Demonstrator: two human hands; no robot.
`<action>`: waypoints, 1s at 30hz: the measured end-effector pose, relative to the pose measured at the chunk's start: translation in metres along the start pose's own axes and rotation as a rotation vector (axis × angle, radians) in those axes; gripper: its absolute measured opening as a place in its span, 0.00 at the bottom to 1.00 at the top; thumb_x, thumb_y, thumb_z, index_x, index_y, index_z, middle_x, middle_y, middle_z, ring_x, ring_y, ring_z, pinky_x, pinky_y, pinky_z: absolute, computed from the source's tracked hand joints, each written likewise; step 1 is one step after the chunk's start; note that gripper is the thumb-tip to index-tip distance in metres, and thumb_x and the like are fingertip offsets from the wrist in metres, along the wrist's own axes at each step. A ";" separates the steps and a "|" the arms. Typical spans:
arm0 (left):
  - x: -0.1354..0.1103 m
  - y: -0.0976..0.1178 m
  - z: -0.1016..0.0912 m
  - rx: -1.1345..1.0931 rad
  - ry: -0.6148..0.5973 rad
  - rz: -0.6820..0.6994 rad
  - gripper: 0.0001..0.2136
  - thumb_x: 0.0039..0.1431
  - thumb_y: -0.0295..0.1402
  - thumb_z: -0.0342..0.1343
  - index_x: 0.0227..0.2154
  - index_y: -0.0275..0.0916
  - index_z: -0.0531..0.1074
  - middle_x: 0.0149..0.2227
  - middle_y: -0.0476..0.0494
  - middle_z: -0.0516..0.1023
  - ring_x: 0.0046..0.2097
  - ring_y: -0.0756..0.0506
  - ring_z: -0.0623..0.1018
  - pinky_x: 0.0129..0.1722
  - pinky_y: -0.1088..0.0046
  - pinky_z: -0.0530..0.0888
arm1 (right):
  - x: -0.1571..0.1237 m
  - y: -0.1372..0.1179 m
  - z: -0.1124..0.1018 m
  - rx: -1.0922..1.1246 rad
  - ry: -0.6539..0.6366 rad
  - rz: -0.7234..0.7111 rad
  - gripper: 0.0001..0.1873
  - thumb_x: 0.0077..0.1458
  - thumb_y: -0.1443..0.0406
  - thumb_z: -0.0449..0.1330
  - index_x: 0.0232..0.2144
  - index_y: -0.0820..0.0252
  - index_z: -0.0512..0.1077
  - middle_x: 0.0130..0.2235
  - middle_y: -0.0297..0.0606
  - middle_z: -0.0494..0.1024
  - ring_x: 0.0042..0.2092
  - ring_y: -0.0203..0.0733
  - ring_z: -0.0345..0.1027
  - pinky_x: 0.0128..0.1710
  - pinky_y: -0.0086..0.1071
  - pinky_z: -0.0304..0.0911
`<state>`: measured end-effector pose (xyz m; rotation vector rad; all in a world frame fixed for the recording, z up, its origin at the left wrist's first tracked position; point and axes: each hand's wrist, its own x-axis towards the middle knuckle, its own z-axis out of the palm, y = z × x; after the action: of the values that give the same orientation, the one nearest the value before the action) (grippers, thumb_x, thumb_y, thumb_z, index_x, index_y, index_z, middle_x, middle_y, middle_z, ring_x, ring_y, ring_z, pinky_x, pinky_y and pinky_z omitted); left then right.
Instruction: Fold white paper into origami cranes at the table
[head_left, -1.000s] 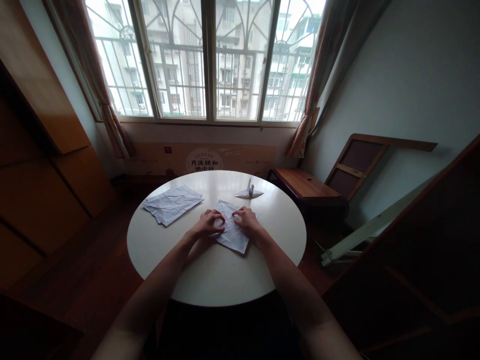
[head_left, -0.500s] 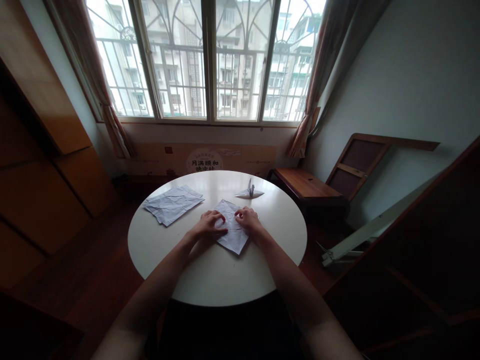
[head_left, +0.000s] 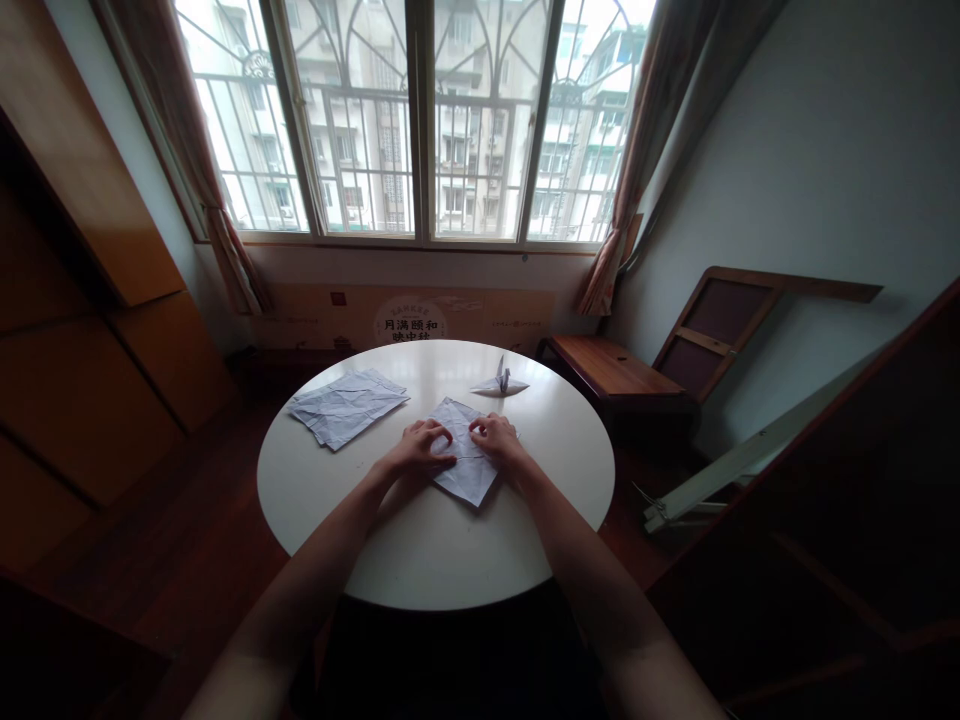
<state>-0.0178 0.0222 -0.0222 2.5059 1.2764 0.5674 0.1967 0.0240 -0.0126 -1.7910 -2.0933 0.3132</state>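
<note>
Paper (head_left: 467, 486), creased and lying on the white counter (head_left: 439, 565), sits between 2 bare hands, with 1 corner pointing towards the person. Over the last 1 s it has turned slightly, that corner swinging a little to the left; since the picture at 0.5 s, hands and sheet have hardly shifted. That suggests the turn is finished and the sheet is being steadied at its new angle.

The left hand (head_left: 420, 444) has its grip parted: thumb and forefinger curve apart, resting on the paper's left side. The right hand (head_left: 497, 438) bends its fingers down onto the opposite side; whether that grip pinches an edge or merely presses, I cannot tell.

Beyond the right hand, 1 folded paper crane (head_left: 502, 383) stands apart; the pile of creased sheets (head_left: 346, 407) lies farther left, touched by neither hand.
</note>
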 end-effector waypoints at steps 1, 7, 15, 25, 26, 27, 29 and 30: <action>0.000 0.000 0.000 -0.002 0.000 0.000 0.19 0.49 0.51 0.61 0.42 0.47 0.75 0.49 0.44 0.71 0.53 0.37 0.68 0.58 0.55 0.59 | 0.000 0.000 0.000 0.000 -0.004 0.001 0.13 0.56 0.59 0.57 0.42 0.50 0.76 0.43 0.39 0.73 0.47 0.45 0.64 0.47 0.36 0.56; 0.000 0.000 0.001 0.010 0.008 0.001 0.20 0.49 0.51 0.60 0.42 0.47 0.75 0.49 0.44 0.71 0.53 0.37 0.68 0.58 0.55 0.59 | -0.001 -0.001 -0.002 0.004 -0.005 0.001 0.14 0.56 0.59 0.56 0.43 0.50 0.76 0.43 0.39 0.73 0.47 0.45 0.64 0.47 0.36 0.56; 0.000 0.001 0.000 0.010 0.006 -0.009 0.20 0.48 0.51 0.61 0.42 0.47 0.75 0.49 0.45 0.71 0.53 0.37 0.68 0.58 0.56 0.59 | 0.000 -0.001 -0.001 -0.011 -0.012 0.012 0.14 0.56 0.58 0.57 0.43 0.50 0.76 0.43 0.39 0.73 0.47 0.46 0.64 0.47 0.36 0.56; 0.001 0.000 0.001 0.031 -0.001 -0.003 0.18 0.52 0.49 0.59 0.42 0.48 0.74 0.50 0.45 0.71 0.53 0.38 0.68 0.58 0.56 0.59 | -0.002 -0.003 -0.003 -0.008 -0.009 0.009 0.14 0.56 0.59 0.56 0.43 0.50 0.76 0.43 0.39 0.73 0.47 0.45 0.64 0.47 0.36 0.56; 0.001 0.000 0.001 0.033 -0.002 -0.002 0.18 0.52 0.49 0.59 0.43 0.48 0.74 0.50 0.45 0.71 0.53 0.38 0.68 0.58 0.56 0.59 | -0.002 -0.003 -0.003 -0.007 -0.008 0.010 0.14 0.56 0.59 0.57 0.43 0.50 0.76 0.43 0.39 0.73 0.47 0.45 0.64 0.47 0.36 0.56; 0.001 0.000 0.001 0.034 -0.001 0.000 0.18 0.52 0.49 0.59 0.43 0.48 0.74 0.50 0.45 0.71 0.53 0.38 0.68 0.58 0.56 0.59 | -0.001 -0.002 -0.003 -0.004 -0.008 0.012 0.14 0.56 0.59 0.57 0.43 0.50 0.76 0.43 0.39 0.73 0.47 0.45 0.64 0.47 0.36 0.56; 0.001 -0.001 0.002 0.034 0.002 0.001 0.18 0.52 0.50 0.58 0.43 0.48 0.74 0.50 0.45 0.71 0.53 0.37 0.68 0.58 0.55 0.60 | -0.001 -0.002 -0.002 0.002 -0.008 0.012 0.14 0.55 0.58 0.57 0.43 0.50 0.76 0.43 0.39 0.73 0.47 0.46 0.64 0.47 0.36 0.56; 0.001 -0.001 0.002 0.034 0.003 0.000 0.18 0.52 0.50 0.58 0.43 0.48 0.74 0.50 0.45 0.71 0.53 0.37 0.69 0.58 0.55 0.60 | 0.000 -0.001 -0.002 0.004 -0.009 0.011 0.14 0.55 0.58 0.57 0.43 0.50 0.76 0.43 0.39 0.73 0.47 0.46 0.64 0.47 0.36 0.56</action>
<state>-0.0171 0.0234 -0.0246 2.5338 1.2973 0.5549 0.1961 0.0235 -0.0106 -1.8027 -2.0880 0.3287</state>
